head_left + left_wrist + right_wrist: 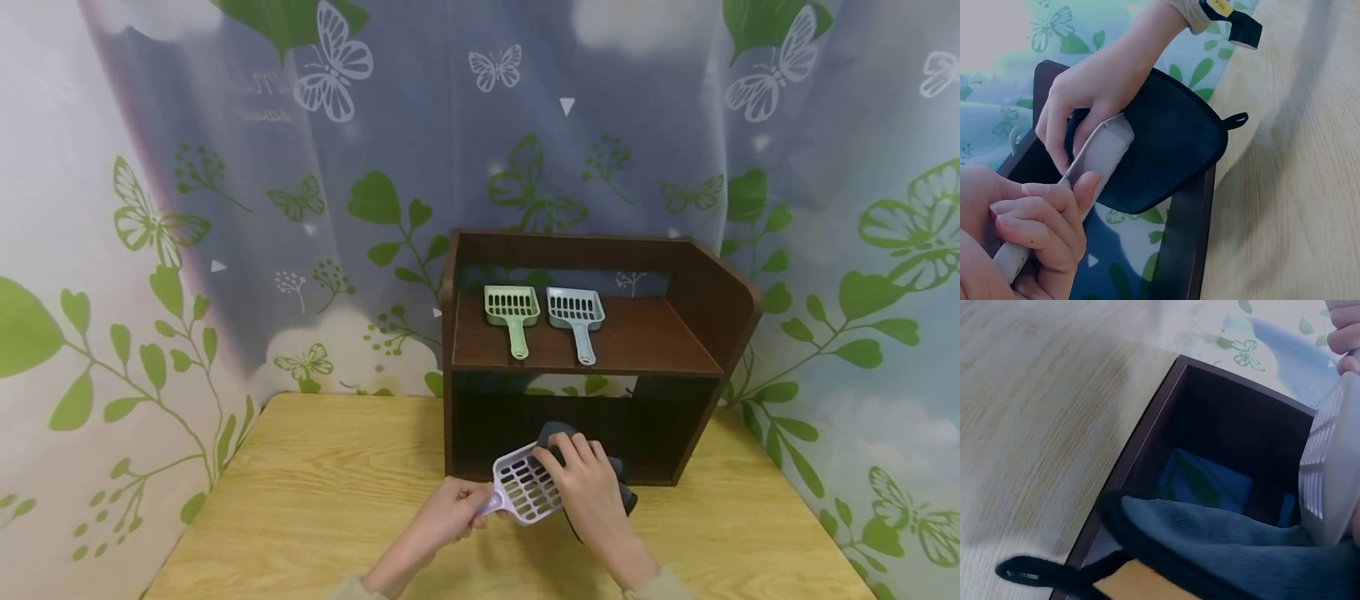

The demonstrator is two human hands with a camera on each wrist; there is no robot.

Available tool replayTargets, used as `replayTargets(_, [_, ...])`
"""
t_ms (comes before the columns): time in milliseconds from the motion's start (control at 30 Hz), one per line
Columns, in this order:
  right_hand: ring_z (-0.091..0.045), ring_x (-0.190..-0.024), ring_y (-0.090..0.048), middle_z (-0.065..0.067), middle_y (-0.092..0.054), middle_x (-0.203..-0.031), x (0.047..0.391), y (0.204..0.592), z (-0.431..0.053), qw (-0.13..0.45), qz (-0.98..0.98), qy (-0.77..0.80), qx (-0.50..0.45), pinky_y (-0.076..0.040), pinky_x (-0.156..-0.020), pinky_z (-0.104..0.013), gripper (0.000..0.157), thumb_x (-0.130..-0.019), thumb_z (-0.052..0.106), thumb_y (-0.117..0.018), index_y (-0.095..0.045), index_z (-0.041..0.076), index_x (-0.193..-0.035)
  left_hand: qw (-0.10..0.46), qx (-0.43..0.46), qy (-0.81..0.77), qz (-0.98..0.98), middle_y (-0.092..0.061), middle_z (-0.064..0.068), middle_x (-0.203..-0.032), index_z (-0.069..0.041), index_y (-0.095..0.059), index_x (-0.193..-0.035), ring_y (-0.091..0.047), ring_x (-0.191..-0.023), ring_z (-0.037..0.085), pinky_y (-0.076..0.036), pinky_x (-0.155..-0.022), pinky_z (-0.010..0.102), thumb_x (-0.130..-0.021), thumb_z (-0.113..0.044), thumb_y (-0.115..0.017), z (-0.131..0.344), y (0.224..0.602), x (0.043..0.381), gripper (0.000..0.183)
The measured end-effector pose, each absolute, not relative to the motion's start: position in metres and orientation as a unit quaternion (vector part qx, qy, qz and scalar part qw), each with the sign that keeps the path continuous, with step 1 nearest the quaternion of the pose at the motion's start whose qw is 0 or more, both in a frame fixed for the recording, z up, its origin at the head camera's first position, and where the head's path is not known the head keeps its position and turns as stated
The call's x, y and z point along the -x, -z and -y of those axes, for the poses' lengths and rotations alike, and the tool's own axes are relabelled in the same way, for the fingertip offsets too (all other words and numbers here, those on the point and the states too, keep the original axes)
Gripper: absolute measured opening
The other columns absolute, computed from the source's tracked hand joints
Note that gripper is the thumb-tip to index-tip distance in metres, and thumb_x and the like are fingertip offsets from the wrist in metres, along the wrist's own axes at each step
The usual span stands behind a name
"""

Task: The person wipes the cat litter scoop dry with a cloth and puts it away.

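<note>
My left hand (453, 510) grips the handle of a pale lavender litter scoop (497, 502), whose slotted pan faces up to the right in the head view. My right hand (588, 492) holds a dark cloth (557, 432) with bound edges against the far right rim of the pan. Seen from the left wrist, the cloth (1179, 147) hangs spread out behind the scoop (1107, 153), with a small hanging loop (1235, 120) at its corner. In the right wrist view, a fold of the cloth (1210, 519) lies against the scoop's pan (1341, 462).
A dark brown two-tier wooden shelf (637, 333) stands behind my hands on a light wood table (337, 475). On its upper tier lie a green scoop (517, 337) and a light blue scoop (582, 342), handles toward me. A curtain (420, 125) with leaves and butterflies hangs behind.
</note>
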State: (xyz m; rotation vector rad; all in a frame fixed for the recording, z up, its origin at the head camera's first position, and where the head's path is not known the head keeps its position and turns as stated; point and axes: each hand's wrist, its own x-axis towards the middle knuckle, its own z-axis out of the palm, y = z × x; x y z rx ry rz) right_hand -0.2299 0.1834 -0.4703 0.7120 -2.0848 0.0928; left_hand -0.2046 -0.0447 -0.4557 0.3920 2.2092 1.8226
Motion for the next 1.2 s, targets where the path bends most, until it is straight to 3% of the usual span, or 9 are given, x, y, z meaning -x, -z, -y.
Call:
replayTargets(133, [-0.027, -0.085, -0.053, -0.006, -0.06, -0.099, 0.225, 0.472, -0.188, 0.428, 0.851, -0.023, -0.304, -0.046, -0.067, -0.041, 0.025, -0.089, 0.006, -0.05, -0.071, 0.016, -0.097, 0.112, -0.134, -0.629, -0.758, -0.068, -0.001, -0.072, 0.01, -0.073, -0.098, -0.038, -0.048, 0.001, -0.027, -0.043, 0.014, -0.101, -0.015, -0.055, 0.048, 0.458, 0.207, 0.031])
replayTargets(200, [-0.025, -0.085, -0.051, -0.005, -0.06, -0.099, 0.222, 0.474, -0.193, 0.407, 0.859, -0.029, -0.31, -0.046, -0.067, -0.039, 0.022, -0.086, 0.003, -0.058, -0.071, 0.018, -0.095, 0.108, -0.133, -0.627, -0.759, -0.066, -0.001, -0.07, 0.011, -0.072, -0.099, -0.038, -0.048, 0.001, -0.028, -0.044, 0.014, -0.101, -0.016, -0.054, 0.05, 0.46, 0.209, 0.032])
replayTargets(400, [-0.013, -0.086, -0.054, 0.004, -0.06, -0.098, 0.217, 0.478, -0.207, 0.376, 0.87, -0.173, -0.27, -0.05, -0.07, -0.027, 0.036, -0.079, -0.007, -0.08, -0.074, 0.022, -0.098, 0.101, -0.129, -0.614, -0.772, -0.053, -0.004, -0.06, 0.009, -0.073, -0.098, -0.036, -0.047, 0.002, -0.026, -0.043, 0.014, -0.103, -0.021, -0.054, 0.059, 0.465, 0.214, 0.036])
replayTargets(533, [-0.01, -0.091, -0.061, 0.002, -0.065, -0.099, 0.218, 0.476, -0.214, 0.363, 0.845, -0.348, -0.186, -0.047, -0.079, -0.013, 0.026, -0.088, -0.004, -0.073, -0.073, 0.016, -0.105, 0.114, -0.136, -0.628, -0.757, -0.051, -0.004, -0.059, 0.009, -0.072, -0.103, -0.033, -0.046, 0.001, -0.024, -0.042, 0.015, -0.104, -0.025, -0.054, 0.061, 0.465, 0.215, 0.038])
replayTargets(600, [-0.007, -0.093, -0.063, -0.001, -0.068, -0.103, 0.218, 0.475, -0.216, 0.326, 0.827, -0.438, -0.134, -0.046, -0.08, -0.011, 0.019, -0.094, 0.0, -0.068, -0.072, 0.012, -0.108, 0.123, -0.137, -0.638, -0.747, -0.05, -0.004, -0.059, 0.009, -0.071, -0.106, -0.032, -0.045, 0.001, -0.024, -0.042, 0.015, -0.104, -0.026, -0.055, 0.06, 0.465, 0.215, 0.039])
replayTargets(700, [-0.003, -0.096, -0.061, -0.002, -0.069, -0.108, 0.215, 0.472, -0.216, 0.233, 0.789, -0.566, -0.054, -0.047, -0.081, -0.013, 0.018, -0.101, 0.009, -0.062, -0.067, 0.006, -0.118, 0.136, -0.134, -0.65, -0.735, -0.048, -0.004, -0.06, 0.008, -0.07, -0.109, -0.031, -0.046, 0.002, -0.023, -0.043, 0.015, -0.104, -0.027, -0.055, 0.059, 0.463, 0.216, 0.039])
replayTargets(800, [-0.004, -0.097, -0.06, 0.004, -0.067, -0.11, 0.212, 0.471, -0.213, 0.138, 0.736, -0.662, 0.007, -0.05, -0.08, -0.019, 0.029, -0.104, 0.017, -0.059, -0.059, 0.004, -0.129, 0.141, -0.128, -0.657, -0.729, -0.047, -0.004, -0.06, 0.007, -0.069, -0.109, -0.031, -0.046, 0.003, -0.022, -0.043, 0.015, -0.104, -0.028, -0.055, 0.056, 0.461, 0.216, 0.039])
replayTargets(900, [-0.006, -0.097, -0.061, 0.009, -0.064, -0.107, 0.21, 0.473, -0.208, 0.082, 0.686, -0.722, 0.043, -0.053, -0.08, -0.023, 0.036, -0.105, 0.023, -0.057, -0.052, 0.005, -0.136, 0.14, -0.124, -0.663, -0.725, -0.047, -0.004, -0.06, 0.007, -0.069, -0.108, -0.031, -0.046, 0.003, -0.023, -0.043, 0.016, -0.104, -0.029, -0.056, 0.053, 0.462, 0.216, 0.038])
replayTargets(1200, [-0.004, -0.097, -0.06, 0.008, -0.062, -0.107, 0.22, 0.474, -0.199, 0.087, 0.666, -0.738, 0.061, -0.051, -0.081, -0.018, 0.04, -0.106, 0.022, -0.056, -0.05, 0.002, -0.14, 0.171, -0.136, -0.649, -0.729, -0.05, -0.003, -0.062, 0.006, -0.071, -0.112, -0.033, -0.047, 0.003, -0.023, -0.044, 0.016, -0.103, -0.028, -0.056, 0.047, 0.465, 0.211, 0.038])
